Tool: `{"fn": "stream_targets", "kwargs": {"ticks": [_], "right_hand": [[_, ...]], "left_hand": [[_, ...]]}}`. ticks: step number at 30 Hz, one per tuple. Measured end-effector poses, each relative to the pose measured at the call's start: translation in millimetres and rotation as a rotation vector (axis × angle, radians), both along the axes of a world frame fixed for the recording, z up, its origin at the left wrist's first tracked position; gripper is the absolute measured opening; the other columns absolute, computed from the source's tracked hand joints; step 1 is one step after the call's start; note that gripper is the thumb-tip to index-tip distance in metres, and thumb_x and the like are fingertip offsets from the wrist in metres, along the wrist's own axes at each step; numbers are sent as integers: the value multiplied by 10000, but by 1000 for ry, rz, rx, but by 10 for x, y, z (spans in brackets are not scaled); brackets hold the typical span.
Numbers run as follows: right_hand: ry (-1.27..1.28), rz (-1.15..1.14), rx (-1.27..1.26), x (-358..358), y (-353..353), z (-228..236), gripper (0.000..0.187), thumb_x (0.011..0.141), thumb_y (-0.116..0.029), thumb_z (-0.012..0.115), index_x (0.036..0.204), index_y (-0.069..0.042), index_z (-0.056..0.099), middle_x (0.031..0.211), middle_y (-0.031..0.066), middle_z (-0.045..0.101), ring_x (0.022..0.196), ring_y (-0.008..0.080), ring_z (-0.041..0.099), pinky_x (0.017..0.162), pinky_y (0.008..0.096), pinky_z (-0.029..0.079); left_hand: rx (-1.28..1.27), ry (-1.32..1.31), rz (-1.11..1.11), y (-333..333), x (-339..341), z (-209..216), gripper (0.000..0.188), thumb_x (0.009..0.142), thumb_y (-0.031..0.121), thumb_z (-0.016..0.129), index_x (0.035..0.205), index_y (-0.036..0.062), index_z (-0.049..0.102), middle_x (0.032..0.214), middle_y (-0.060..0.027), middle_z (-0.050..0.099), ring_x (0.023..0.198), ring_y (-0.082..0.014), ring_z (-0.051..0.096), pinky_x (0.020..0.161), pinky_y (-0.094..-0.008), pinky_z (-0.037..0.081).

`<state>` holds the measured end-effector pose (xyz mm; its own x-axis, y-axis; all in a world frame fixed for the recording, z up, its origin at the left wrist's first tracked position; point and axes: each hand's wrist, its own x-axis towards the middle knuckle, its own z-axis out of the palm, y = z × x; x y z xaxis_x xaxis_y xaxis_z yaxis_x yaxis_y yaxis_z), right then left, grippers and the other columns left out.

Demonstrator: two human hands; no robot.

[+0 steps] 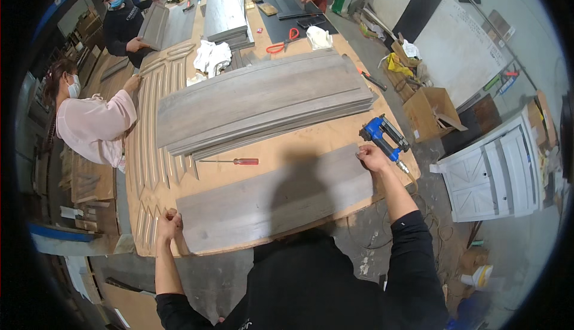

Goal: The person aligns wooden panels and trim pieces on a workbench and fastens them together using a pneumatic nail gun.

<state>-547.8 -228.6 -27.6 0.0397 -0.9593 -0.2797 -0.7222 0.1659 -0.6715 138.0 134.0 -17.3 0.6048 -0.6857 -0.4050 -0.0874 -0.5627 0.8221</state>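
A long grey wood-grain board (239, 210) lies flat along the near edge of the table, my shadow falling across its middle. At its left end my left hand (170, 225) is closed, fingers curled against the board's edge. My right hand (373, 158) pinches the far right corner of the same board. Just beyond that hand rests a blue nail gun (382, 136) with a hose fitting. A screwdriver (245, 161) with a red handle lies between the board and a tall stack of similar grey boards (263, 100).
Thin wooden strips (146, 127) line the table's left side. Farther back are red-handled scissors (284, 41), white cloths (212, 58) and another board stack (225, 16). Co-workers stand at the left, one in a pink top (92, 124), and one at the far end. A cardboard box (431, 112) sits right.
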Motion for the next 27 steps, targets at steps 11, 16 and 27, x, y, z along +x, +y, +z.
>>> {"fn": "stream_targets", "kwargs": {"ticks": [11,16,27], "right_hand": [[290,275,125,349,-330,496,286,912,-187,674,1184,-113,718,872,103,720,826,210,666,769,344,524],[225,250,184,361,-364,539,250,900,-83,690,1145,-62,731,842,52,714,779,149,640,735,304,517],[142,71,263,409,-330,728,319,863,-150,788,1148,-29,710,927,133,757,871,217,723,796,334,555]], "left_hand": [[83,27,-258,-587,185,252,95,916,-53,613,910,35,648,715,-7,609,621,-114,577,554,-281,472],[162,38,-276,-598,300,167,111,906,-83,612,916,16,659,761,-21,628,667,-118,592,606,-275,496],[245,81,-155,-680,84,507,115,940,-56,620,1008,22,670,819,11,612,691,-75,539,625,-242,455]]}}
